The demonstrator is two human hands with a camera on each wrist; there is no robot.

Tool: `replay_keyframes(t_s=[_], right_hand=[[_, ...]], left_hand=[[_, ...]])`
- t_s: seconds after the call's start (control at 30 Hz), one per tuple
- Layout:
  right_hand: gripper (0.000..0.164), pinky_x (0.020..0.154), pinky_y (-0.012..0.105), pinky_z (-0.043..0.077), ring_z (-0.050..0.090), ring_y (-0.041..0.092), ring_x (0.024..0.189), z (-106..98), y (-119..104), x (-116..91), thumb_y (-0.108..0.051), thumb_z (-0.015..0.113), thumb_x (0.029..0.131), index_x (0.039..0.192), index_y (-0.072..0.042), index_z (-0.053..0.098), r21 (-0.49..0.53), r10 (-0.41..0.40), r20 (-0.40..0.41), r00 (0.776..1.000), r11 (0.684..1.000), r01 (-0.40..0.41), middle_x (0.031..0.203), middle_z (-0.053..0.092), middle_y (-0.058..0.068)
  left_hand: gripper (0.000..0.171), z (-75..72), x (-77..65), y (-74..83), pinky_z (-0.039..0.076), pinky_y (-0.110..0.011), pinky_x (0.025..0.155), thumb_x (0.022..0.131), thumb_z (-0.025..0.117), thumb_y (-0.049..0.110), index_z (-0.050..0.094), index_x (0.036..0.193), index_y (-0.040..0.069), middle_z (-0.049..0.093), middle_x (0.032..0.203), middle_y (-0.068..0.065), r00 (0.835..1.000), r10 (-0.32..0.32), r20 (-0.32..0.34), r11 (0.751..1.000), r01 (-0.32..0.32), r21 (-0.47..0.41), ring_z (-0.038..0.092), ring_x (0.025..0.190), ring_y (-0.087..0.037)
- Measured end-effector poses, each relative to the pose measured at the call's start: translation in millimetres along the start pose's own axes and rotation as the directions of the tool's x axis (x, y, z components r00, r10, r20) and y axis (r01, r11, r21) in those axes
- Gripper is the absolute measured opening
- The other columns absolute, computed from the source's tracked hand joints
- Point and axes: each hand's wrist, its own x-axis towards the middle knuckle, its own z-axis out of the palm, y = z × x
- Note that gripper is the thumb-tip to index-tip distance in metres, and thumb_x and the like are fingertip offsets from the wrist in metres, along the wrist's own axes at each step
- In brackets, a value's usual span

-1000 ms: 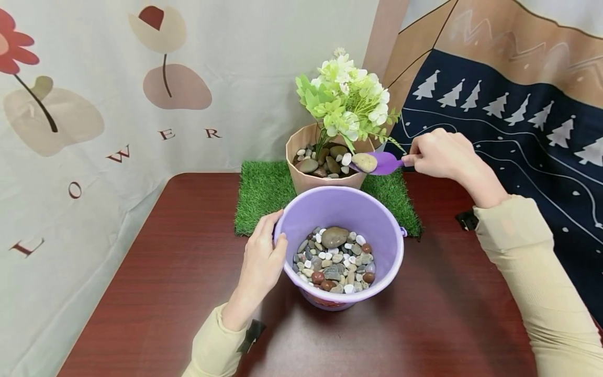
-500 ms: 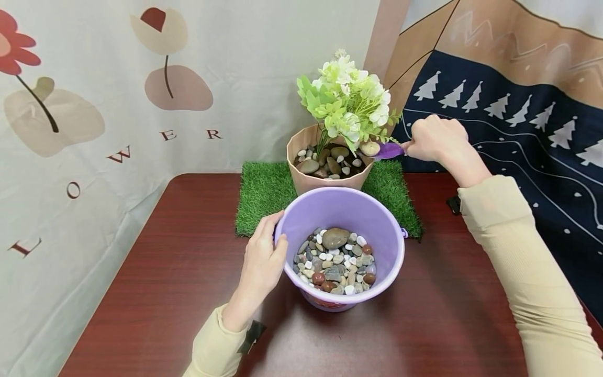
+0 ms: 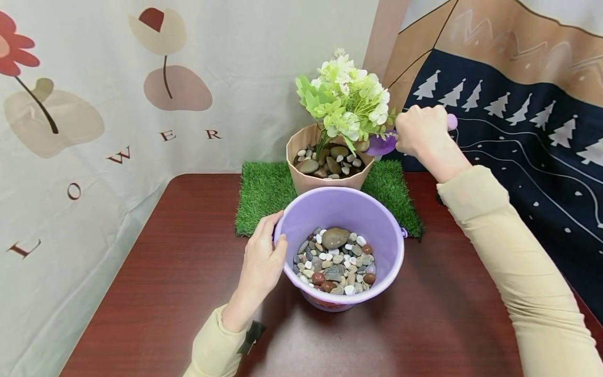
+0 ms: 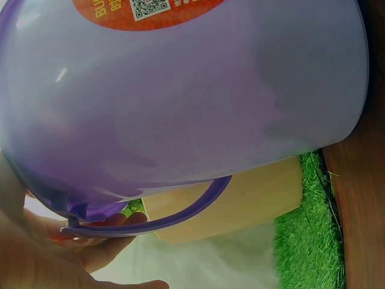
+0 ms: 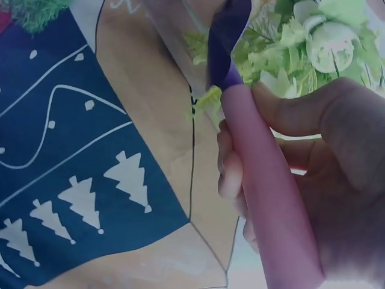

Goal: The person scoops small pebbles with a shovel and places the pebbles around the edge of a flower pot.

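Note:
My right hand (image 3: pixel 424 133) grips a small purple garden trowel (image 3: pixel 382 144) by its pink handle, seen up close in the right wrist view (image 5: pixel 267 186). The blade is tilted over the right rim of the beige flowerpot (image 3: pixel 325 182), and a pale stone (image 3: pixel 361 146) shows at its tip, partly behind leaves. White flowers with green foliage (image 3: pixel 346 99) stand in the pot among stones and dark soil. At the left rim of a purple bucket (image 3: pixel 341 204), my left hand (image 3: pixel 259 256) holds on with thumb and fingers. Pebbles (image 3: pixel 334 262) cover the bucket's bottom.
Artificial grass (image 3: pixel 266 196) lies under the pot on the dark red table (image 3: pixel 188 262). The bucket stands in front of the pot. Its purple handle (image 4: pixel 192 211) hangs down at the outside. Printed curtains (image 3: pixel 254 63) close off the back and right.
My right hand has risen, moved slightly left and rolled over, tipping the trowel. The large pale stone has shifted at the blade tip above the pot. White pebbles now lie among the pot's stones.

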Motion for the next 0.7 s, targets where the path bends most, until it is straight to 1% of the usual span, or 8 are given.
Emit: replay_keyframes(t_s=[0.13,0.3,0.4,0.5,0.57,0.63,0.67,0.7], right_hand=[[0.017,0.064,0.051,0.041,0.057,0.038,0.065,3.1,-5.0,-1.8,-0.012,0.055,0.073,0.057,-0.007,0.053,-0.02,-0.005,-0.071,0.997,1.0,0.003,0.068,0.058,0.016],[0.015,0.071,0.056,0.04,0.057,0.039,0.066,6.2,-6.4,-10.3,-0.009,0.055,0.071,0.056,-0.007,0.054,-0.013,0.0,-0.123,0.992,1.0,-0.002,0.067,0.059,0.017],[0.015,0.072,0.056,0.039,0.057,0.04,0.065,10.1,-7.1,-21.2,-0.009,0.056,0.071,0.057,-0.005,0.055,0.001,-0.001,-0.161,0.987,1.0,0.001,0.066,0.058,0.019],[0.018,0.067,0.053,0.037,0.056,0.041,0.064,13.6,-8.2,-35.6,-0.013,0.058,0.076,0.062,-0.002,0.057,0.017,-0.005,-0.207,0.978,1.0,0.009,0.065,0.056,0.021],[0.022,0.064,0.051,0.036,0.054,0.041,0.063,15.2,-9.5,-47.0,-0.016,0.058,0.079,0.065,0.001,0.056,0.022,-0.01,-0.254,0.967,1.0,0.016,0.065,0.055,0.021],[0.025,0.062,0.049,0.036,0.053,0.04,0.06,16.3,-11.1,-59.4,-0.017,0.059,0.08,0.065,0.002,0.054,0.022,-0.018,-0.324,0.946,0.999,0.026,0.063,0.053,0.021],[0.026,0.06,0.047,0.035,0.052,0.039,0.058,16.9,-12.0,-65.9,-0.017,0.059,0.08,0.063,0.002,0.053,0.016,-0.027,-0.37,0.929,0.999,0.036,0.061,0.052,0.02],[0.028,0.058,0.046,0.035,0.05,0.038,0.056,17.6,-12.9,-72.4,-0.016,0.059,0.081,0.061,0.001,0.051,0.006,-0.044,-0.426,0.904,0.999,0.051,0.059,0.05,0.019]], left_hand=[[0.044,-0.5,-0.5,1.2,0.048,-0.043,0.086,0.083,0.052,0.011,0.051,0.128,0.01,0.056,0.124,-0.006,1.0,-0.004,0.001,1.0,0.004,-0.001,0.058,0.106,-0.025],[0.045,-0.3,-0.7,1.0,0.048,-0.044,0.087,0.083,0.052,0.01,0.051,0.128,0.01,0.055,0.124,-0.007,1.0,0.001,-0.001,1.0,-0.001,-0.001,0.058,0.106,-0.025],[0.045,-0.1,-0.8,0.8,0.047,-0.044,0.087,0.084,0.052,0.01,0.051,0.128,0.009,0.055,0.125,-0.007,1.0,0.001,-0.002,1.0,-0.001,-0.001,0.058,0.106,-0.026],[0.045,-0.1,-1.0,1.2,0.047,-0.044,0.088,0.083,0.052,0.01,0.051,0.128,0.01,0.055,0.125,-0.007,1.0,-0.001,-0.003,1.0,0.001,-0.002,0.058,0.106,-0.026],[0.044,-0.3,-1.0,1.6,0.048,-0.044,0.087,0.083,0.052,0.01,0.051,0.128,0.01,0.055,0.125,-0.007,1.0,0.001,-0.007,1.0,-0.001,-0.001,0.058,0.106,-0.026],[0.044,-0.5,-0.9,2.1,0.048,-0.043,0.088,0.083,0.053,0.011,0.052,0.128,0.01,0.056,0.124,-0.007,1.0,0.003,-0.009,1.0,-0.003,0.0,0.058,0.106,-0.026],[0.044,-0.6,-0.8,2.4,0.048,-0.044,0.087,0.083,0.052,0.011,0.051,0.128,0.009,0.055,0.124,-0.007,1.0,0.005,-0.009,1.0,-0.005,0.0,0.058,0.106,-0.026],[0.044,-0.7,-0.7,2.4,0.048,-0.043,0.088,0.083,0.052,0.011,0.051,0.128,0.009,0.055,0.124,-0.007,1.0,0.005,-0.008,1.0,-0.005,0.001,0.058,0.106,-0.026]])
